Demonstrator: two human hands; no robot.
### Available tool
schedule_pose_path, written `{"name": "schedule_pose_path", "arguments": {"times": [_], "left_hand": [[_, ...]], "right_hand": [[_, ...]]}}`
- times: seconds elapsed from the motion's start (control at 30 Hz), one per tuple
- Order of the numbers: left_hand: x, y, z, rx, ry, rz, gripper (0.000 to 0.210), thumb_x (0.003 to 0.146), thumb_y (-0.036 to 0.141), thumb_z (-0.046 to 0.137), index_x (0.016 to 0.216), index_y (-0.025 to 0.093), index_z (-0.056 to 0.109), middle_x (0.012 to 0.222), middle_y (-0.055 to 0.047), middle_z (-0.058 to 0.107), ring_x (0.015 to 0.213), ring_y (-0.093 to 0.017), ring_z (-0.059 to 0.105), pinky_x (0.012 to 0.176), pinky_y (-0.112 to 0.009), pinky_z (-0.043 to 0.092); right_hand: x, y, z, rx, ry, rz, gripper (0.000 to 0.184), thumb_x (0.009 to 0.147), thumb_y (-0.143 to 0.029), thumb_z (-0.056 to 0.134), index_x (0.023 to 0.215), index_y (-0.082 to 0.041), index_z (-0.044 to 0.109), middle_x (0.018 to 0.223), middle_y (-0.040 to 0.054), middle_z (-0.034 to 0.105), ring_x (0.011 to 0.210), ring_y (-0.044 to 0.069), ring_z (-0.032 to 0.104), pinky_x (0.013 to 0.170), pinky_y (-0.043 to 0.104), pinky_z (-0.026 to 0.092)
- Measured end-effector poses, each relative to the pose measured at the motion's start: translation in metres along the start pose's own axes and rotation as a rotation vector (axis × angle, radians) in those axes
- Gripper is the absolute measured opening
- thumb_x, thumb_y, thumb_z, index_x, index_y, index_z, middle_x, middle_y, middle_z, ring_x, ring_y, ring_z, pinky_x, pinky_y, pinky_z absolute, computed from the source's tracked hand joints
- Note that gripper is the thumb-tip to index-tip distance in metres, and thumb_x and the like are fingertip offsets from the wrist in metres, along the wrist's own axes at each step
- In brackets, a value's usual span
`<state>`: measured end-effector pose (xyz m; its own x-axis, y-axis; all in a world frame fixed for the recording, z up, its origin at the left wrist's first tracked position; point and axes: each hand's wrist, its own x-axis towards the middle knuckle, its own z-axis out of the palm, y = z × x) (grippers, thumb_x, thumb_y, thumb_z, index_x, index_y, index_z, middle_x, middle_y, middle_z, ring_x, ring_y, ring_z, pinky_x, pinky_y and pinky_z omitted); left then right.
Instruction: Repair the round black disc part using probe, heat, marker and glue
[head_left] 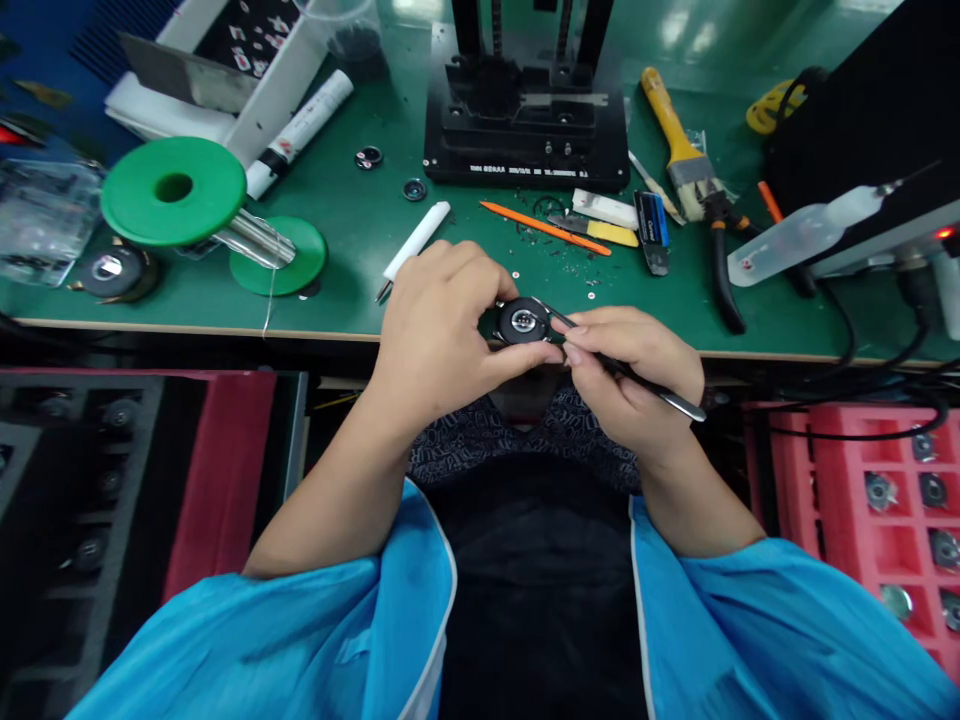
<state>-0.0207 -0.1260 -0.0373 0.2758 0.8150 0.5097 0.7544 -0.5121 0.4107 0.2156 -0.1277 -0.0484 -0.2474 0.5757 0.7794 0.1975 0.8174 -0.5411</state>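
Observation:
Between the thumb and fingers of my left hand [442,320] is a round black watch body [523,321], its back with the sensor window facing up. My right hand [634,370] is closed around a slim dark metal tool, like tweezers or a pry tool [667,397]. The tool's tip meets the right edge of the watch body, and my right fingertips are close to my left thumb. Both hands are at the front edge of the green bench. Exactly what the tip touches is too small to tell.
A solder spool [174,190] and a white marker [300,130] lie at left. Behind my hands are an orange stick [544,228], a white pen [415,240] and a black press stand [525,150]. Pliers [721,265], a brush [675,140] and a foam tray [847,470] are at right.

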Motion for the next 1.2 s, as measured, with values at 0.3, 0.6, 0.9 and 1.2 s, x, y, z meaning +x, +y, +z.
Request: {"name": "schedule_pose_path", "arguments": {"times": [0.3, 0.6, 0.9, 1.2], "left_hand": [[-0.0004, -0.0019, -0.0021, -0.006, -0.060, -0.008, 0.053, 0.100, 0.077, 0.084, 0.103, 0.029, 0.061, 0.105, -0.007, 0.078, 0.096, -0.033, 0.074, 0.084, -0.053, 0.053], [-0.0016, -0.0033, -0.0033, -0.025, -0.068, -0.003, 0.058, 0.098, 0.085, 0.082, 0.106, 0.030, 0.065, 0.106, -0.008, 0.077, 0.100, -0.034, 0.073, 0.086, -0.054, 0.053], [-0.0015, -0.0043, 0.0010, -0.119, -0.030, -0.044, 0.054, 0.093, 0.079, 0.089, 0.103, 0.031, 0.066, 0.101, -0.007, 0.074, 0.100, -0.036, 0.072, 0.088, -0.056, 0.051], [-0.0007, -0.0037, -0.0022, -0.090, -0.044, 0.006, 0.048, 0.099, 0.074, 0.086, 0.105, 0.031, 0.065, 0.104, -0.007, 0.077, 0.099, -0.036, 0.073, 0.086, -0.055, 0.050]], "right_hand": [[-0.0024, 0.0022, -0.0010, 0.059, -0.006, -0.006, 0.034, 0.099, -0.002, 0.080, 0.121, -0.028, 0.085, 0.113, 0.0027, 0.094, 0.107, 0.024, 0.093, 0.089, 0.036, 0.077], [-0.0032, 0.0031, 0.0021, 0.105, 0.068, 0.065, 0.037, 0.099, -0.006, 0.084, 0.125, -0.032, 0.089, 0.117, -0.0003, 0.094, 0.107, 0.022, 0.092, 0.097, 0.038, 0.079], [-0.0036, 0.0022, 0.0019, 0.130, 0.053, 0.073, 0.037, 0.097, -0.003, 0.085, 0.124, -0.028, 0.089, 0.115, 0.0009, 0.094, 0.107, 0.020, 0.091, 0.098, 0.034, 0.077], [-0.0033, 0.0013, 0.0008, 0.132, 0.037, 0.079, 0.038, 0.097, -0.001, 0.084, 0.122, -0.029, 0.089, 0.115, 0.0002, 0.094, 0.107, 0.021, 0.092, 0.097, 0.036, 0.078]]}}
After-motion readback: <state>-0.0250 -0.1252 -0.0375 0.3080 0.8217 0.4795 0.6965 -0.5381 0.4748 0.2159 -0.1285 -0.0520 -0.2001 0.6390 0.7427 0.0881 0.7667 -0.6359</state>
